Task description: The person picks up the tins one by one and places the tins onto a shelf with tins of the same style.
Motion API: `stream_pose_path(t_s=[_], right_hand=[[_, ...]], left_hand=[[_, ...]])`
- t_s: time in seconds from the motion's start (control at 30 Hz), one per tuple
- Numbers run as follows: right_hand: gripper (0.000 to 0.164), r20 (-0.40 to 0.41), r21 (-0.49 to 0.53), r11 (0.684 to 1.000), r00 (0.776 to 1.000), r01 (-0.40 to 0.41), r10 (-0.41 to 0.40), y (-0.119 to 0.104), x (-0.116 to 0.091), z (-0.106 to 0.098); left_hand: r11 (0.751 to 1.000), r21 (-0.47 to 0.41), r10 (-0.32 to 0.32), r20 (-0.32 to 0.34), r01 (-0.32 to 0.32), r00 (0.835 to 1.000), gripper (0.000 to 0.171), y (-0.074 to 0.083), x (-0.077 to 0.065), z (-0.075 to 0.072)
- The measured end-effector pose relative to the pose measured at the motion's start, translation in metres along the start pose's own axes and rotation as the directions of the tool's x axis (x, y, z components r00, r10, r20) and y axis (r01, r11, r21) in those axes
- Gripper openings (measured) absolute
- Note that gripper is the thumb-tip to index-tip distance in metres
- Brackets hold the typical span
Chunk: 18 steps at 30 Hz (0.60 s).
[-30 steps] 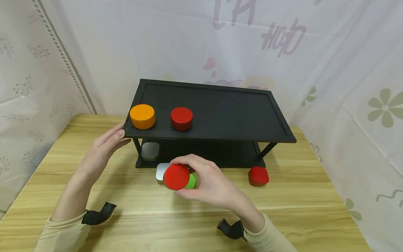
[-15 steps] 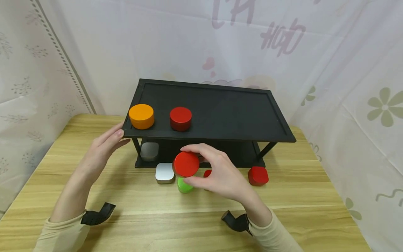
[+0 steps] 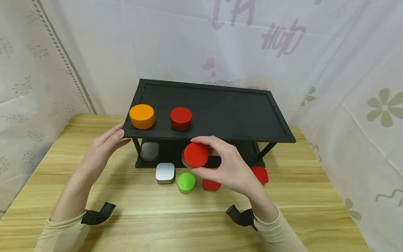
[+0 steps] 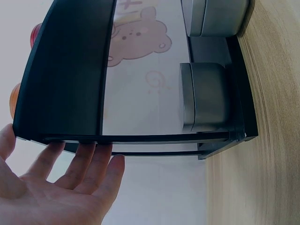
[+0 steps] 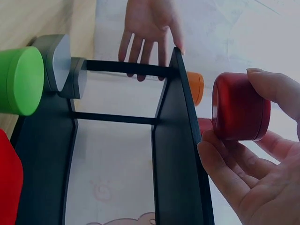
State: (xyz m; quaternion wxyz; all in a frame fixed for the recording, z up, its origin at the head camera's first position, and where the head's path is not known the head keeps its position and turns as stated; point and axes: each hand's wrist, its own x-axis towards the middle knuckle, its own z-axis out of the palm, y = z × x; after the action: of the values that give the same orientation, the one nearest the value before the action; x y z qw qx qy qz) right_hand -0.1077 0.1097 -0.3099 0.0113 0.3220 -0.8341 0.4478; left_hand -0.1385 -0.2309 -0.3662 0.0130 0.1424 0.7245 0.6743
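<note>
My right hand [image 3: 233,168] pinches a round red tin [image 3: 196,155] between thumb and fingers, in front of the upper tier of a black two-tier shelf [image 3: 226,112]. In the right wrist view that tin [image 5: 240,106] is held beside the upper board's front edge. My left hand [image 3: 102,152] touches the shelf's left end with fairly straight fingers, and its thumb lies at the upper board's front left corner. On the upper board stand a round orange tin [image 3: 142,117] and another round red tin [image 3: 181,119]. A grey rounded-square tin [image 3: 149,151] is on the lower tier's left end.
Before the shelf, on the wooden table [image 3: 157,220], stand a silver square tin [image 3: 165,172], a round green tin [image 3: 186,182] and two red rounded-square tins, one [image 3: 211,184] partly behind my right hand. A white printed cloth [image 3: 189,42] hangs behind.
My right hand has carried the round red tin rightward and up toward the upper board, uncovering the silver and green tins. The left hand keeps its place at the shelf's end.
</note>
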Motion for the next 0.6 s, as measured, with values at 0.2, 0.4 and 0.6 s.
stream_pose_path(t_s=[0.2, 0.4, 0.6], right_hand=[[0.060, -0.036, -0.020, 1.000, 0.999, 0.010, -0.011, 0.002, 0.000, -0.008], [0.060, -0.070, -0.028, 1.000, 0.997, 0.011, -0.013, 0.006, 0.000, -0.016], [0.059, -0.104, -0.040, 0.999, 0.995, -0.001, -0.003, 0.009, 0.001, -0.023]], left_hand=[[1.000, -0.004, 0.004, 0.003, -0.004, 1.000, 0.045, 0.000, 0.000, -0.001], [1.000, 0.007, -0.008, -0.011, 0.008, 1.000, 0.045, 0.000, -0.001, -0.001], [0.999, 0.029, -0.031, -0.016, 0.031, 0.999, 0.047, 0.001, -0.001, -0.001]])
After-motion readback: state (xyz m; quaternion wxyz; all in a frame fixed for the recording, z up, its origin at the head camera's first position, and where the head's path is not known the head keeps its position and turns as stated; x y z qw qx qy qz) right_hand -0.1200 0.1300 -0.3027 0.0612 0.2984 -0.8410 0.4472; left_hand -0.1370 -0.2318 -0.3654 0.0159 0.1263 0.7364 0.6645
